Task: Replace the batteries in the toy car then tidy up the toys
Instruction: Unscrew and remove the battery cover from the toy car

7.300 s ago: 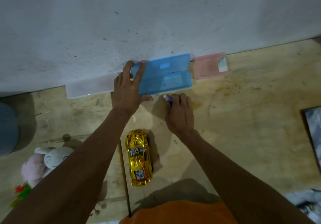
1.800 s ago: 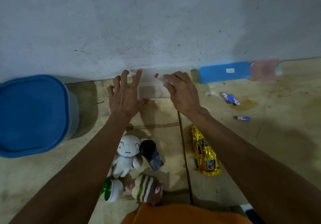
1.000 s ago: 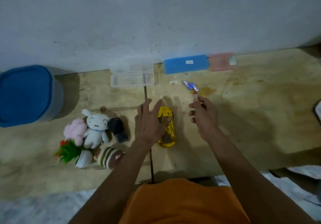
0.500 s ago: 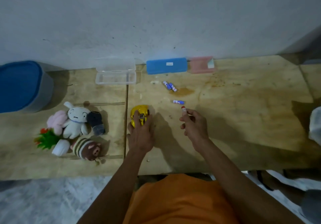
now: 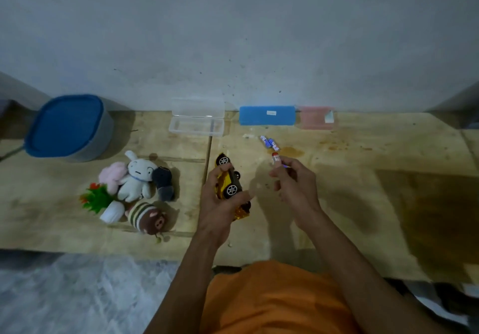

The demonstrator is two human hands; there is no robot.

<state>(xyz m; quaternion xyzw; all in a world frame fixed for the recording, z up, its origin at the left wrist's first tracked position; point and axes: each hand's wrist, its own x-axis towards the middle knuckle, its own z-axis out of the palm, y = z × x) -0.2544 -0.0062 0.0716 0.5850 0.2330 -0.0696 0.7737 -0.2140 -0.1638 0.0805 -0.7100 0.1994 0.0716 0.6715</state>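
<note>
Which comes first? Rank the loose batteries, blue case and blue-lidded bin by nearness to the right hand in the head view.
1. loose batteries, just beyond the right hand.
2. blue case, at the wall behind them.
3. blue-lidded bin, far left.

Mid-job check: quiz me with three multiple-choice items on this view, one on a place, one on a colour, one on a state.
1. Where do the loose batteries lie?
A. in the clear case
B. on the board in front of the blue case
C. among the plush toys

2. What colour is the bin's lid?
A. blue
B. red
C. white

3. How is the toy car now?
A. flat on its wheels
B. inside the pink case
C. lifted in the left hand, wheels showing

Answers: 1 B, they rest near the blue case. 2 A, plainly blue. 3 C, the left hand grips it turned over.
</note>
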